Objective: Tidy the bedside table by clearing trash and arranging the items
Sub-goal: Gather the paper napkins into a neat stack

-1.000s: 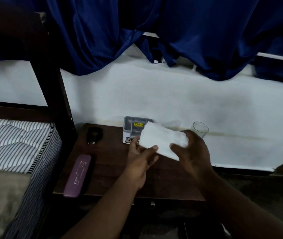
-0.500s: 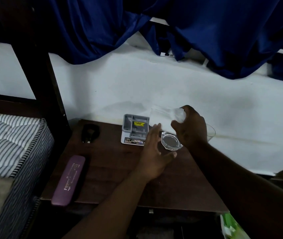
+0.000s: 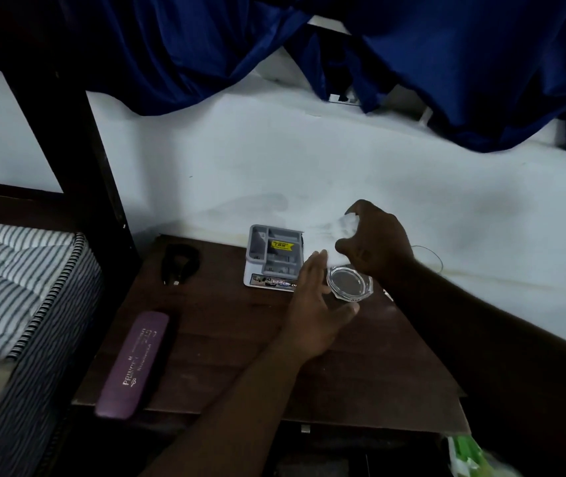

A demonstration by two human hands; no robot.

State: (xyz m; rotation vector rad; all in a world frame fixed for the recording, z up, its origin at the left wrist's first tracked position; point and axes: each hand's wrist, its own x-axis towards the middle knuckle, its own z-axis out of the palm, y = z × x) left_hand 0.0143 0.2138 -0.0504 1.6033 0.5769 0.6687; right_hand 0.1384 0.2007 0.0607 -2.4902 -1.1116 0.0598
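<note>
Obs: right hand (image 3: 374, 242) clutches crumpled tissue (image 3: 347, 224), right of organiser (image 3: 274, 253); left hand (image 3: 312, 304) flat, fingers released, beside it. Trash in hand, not binned (arranging apparently unstarted).

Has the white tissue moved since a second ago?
Yes. The tissue covered the right side of the organizer; now it is bunched in the right hand, clear to the organizer's right.
</note>
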